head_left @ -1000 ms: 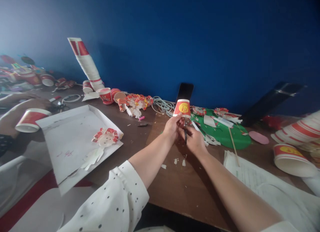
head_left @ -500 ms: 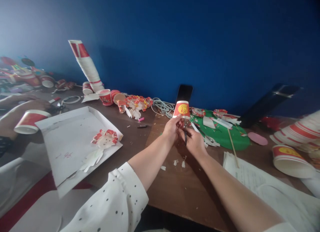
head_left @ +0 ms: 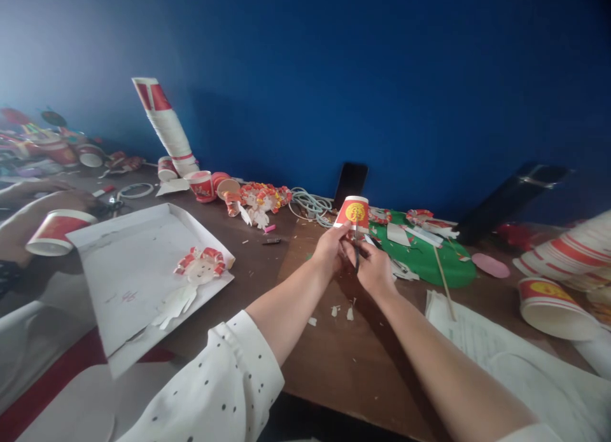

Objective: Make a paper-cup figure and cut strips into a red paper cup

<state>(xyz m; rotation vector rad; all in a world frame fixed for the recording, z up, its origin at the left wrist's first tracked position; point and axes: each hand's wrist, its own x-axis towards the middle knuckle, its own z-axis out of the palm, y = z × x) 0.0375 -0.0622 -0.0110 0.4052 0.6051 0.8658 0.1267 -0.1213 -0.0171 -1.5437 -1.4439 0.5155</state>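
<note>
My left hand [head_left: 331, 246] is closed on the lower left side of a red and white paper cup [head_left: 347, 213] with a yellow round emblem. In my right hand [head_left: 375, 267] are scissors [head_left: 357, 254], their dark handle between my fingers. The blades point up across the front of the cup, over the emblem. Both hands are close together above the table, and my fingers partly hide the cup's lower edge. Behind the cup a black phone [head_left: 351, 182] leans against the blue wall.
A green sheet [head_left: 429, 264] with paper scraps lies to the right, near printed papers [head_left: 470, 340] and stacked cups [head_left: 568, 251]. A white box lid [head_left: 138, 283] holds a paper-cut figure at left. Beside it, another person's hand [head_left: 71, 203] is near a tipped cup [head_left: 62, 231].
The cup has shifted slightly right and down, and its tilt has changed a little. Both my hands have moved with it, still holding the cup and scissors.
</note>
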